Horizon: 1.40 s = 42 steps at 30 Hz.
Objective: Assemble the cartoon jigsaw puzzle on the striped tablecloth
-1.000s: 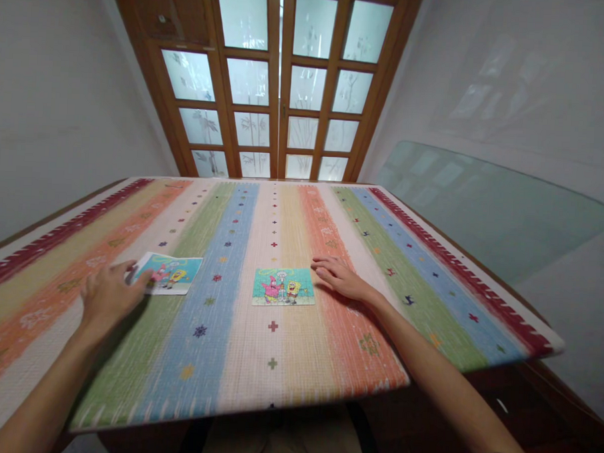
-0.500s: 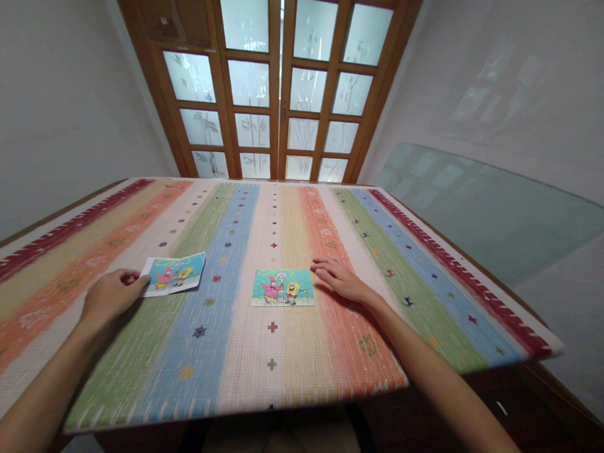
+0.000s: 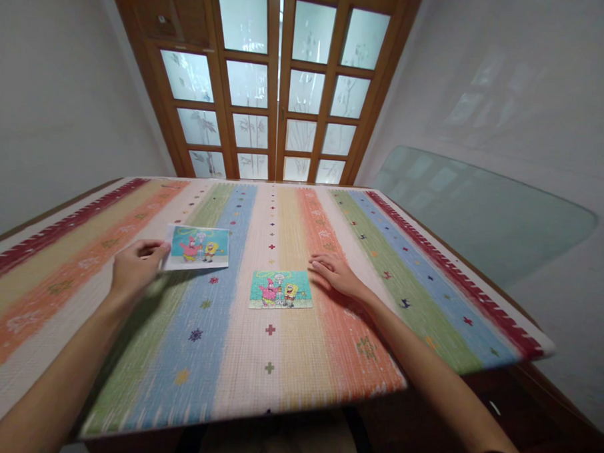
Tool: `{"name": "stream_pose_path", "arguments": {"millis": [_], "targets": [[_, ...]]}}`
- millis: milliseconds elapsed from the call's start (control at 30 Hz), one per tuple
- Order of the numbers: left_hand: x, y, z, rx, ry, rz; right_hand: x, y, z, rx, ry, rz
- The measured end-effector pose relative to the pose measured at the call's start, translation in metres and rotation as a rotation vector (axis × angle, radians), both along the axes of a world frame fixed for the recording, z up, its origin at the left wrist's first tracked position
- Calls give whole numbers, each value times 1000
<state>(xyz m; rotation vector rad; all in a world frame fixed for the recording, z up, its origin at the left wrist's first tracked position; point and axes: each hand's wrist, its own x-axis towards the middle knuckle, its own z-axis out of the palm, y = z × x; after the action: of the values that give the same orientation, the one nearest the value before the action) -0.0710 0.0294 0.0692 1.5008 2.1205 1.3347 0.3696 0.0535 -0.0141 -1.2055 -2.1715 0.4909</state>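
My left hand (image 3: 137,266) pinches the left edge of a paper picture sheet (image 3: 200,247), which is lifted above the cloth and casts a shadow. Printed on it are a pink star, a yellow square figure and a third figure on a turquoise ground, with a white border. A jigsaw puzzle (image 3: 280,290) with the same picture lies flat near the middle of the table, its pieces joined into a rectangle. Beside its right edge rests my right hand (image 3: 333,271), fingers stretched out over the cloth and holding nothing.
A striped tablecloth (image 3: 246,357) covers the table, whose near edge faces me. Beyond the far edge stand wooden doors with glass panes (image 3: 303,86). A rounded glass sheet (image 3: 483,208) leans on the right wall.
My left hand has raised the picture sheet off the cloth and moved it right and away from me, turning it more upright. My right hand stays beside the puzzle.
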Motion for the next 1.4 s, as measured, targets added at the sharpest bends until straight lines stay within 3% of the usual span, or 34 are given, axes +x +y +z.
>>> {"name": "stream_pose_path", "arguments": {"millis": [167,367,533,767,1400], "targets": [[42,22,-3,68,-75,-105,-14,7,8,-40,60,-9],[90,45,-22,173,-225,-300,-38,20,14,-192,163,22],[113,59,-42,212,-370,-381,-53,33,13,-199,470,-46],[124,68,-64,221,-427,-430,-50,39,9,-304,697,-168],[119,80,-86,61,-509,-540,-41,50,-8,-324,652,-133]]}}
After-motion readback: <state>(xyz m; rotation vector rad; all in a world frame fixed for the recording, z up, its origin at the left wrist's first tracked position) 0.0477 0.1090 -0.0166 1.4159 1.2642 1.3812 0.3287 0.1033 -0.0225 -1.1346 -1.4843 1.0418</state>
